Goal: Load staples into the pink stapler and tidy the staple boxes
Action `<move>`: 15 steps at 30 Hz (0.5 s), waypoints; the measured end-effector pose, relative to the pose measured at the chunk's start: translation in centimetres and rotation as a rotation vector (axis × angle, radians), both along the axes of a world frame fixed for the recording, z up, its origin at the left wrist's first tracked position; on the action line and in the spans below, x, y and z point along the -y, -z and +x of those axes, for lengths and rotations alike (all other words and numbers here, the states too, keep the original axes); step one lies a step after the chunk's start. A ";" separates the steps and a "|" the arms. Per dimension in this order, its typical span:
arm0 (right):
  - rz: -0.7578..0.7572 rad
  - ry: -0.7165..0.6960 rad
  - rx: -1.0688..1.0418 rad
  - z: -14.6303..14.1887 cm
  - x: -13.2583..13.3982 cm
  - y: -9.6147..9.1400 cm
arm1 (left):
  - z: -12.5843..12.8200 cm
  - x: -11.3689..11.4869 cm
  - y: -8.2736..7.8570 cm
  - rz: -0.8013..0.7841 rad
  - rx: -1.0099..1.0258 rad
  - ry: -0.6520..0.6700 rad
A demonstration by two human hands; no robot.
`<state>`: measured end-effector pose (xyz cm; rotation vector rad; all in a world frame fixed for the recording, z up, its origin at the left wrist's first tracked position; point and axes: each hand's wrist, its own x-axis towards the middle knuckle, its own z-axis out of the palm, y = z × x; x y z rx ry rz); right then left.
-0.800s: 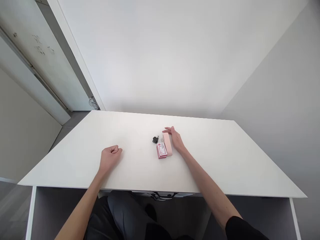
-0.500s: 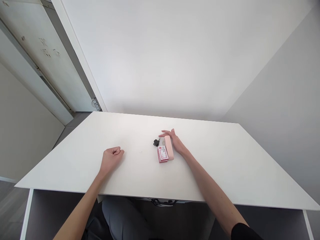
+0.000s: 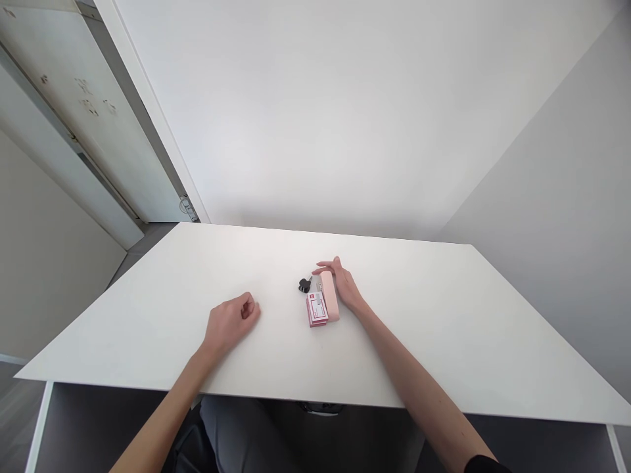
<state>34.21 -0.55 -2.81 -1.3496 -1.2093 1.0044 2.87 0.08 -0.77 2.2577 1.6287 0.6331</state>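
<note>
Now the left hand (image 3: pixel 233 322) sits nearer the red-and-white stack (image 3: pixel 317 309), fingers looser but curled together, narrowing the gap. Right hand (image 3: pixel 345 284): fingers extended, slightly apart, around the far end of the pink case (image 3: pixel 329 297), right of the stack; contact unclear.

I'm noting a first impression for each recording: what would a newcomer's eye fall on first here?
Probably the cluster mid-table: a pink object, red-and-white boxes at its near left, and a small black item beyond the boxes. Next, the open right hand beside the pink object's far end, contact unclear, and the loosely curled left hand left of the cluster.
</note>
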 end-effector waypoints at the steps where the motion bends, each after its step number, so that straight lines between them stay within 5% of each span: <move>1: 0.006 0.010 -0.004 0.0 -0.1 0.0 | 0.6 0.1 0.0 -0.009 0.008 0.050; 10: 0.029 0.062 -0.014 -0.3 -0.6 0.3 | 6.6 1.4 -0.8 -0.197 0.048 0.384; 15: 0.030 0.062 -0.014 -0.3 -0.7 0.2 | 8.3 1.4 -0.7 -0.203 0.054 0.431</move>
